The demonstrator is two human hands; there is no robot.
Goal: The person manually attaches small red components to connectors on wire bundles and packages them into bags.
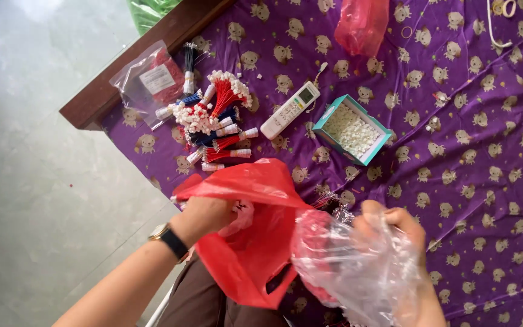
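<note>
Left hand (208, 215) grips red plastic bag (246, 242) | right hand (388, 227) clutches clear plastic bag (352, 266)

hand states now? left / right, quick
Left hand: closed, gripping the red bag.
Right hand: closed, holding the clear bag.
</note>
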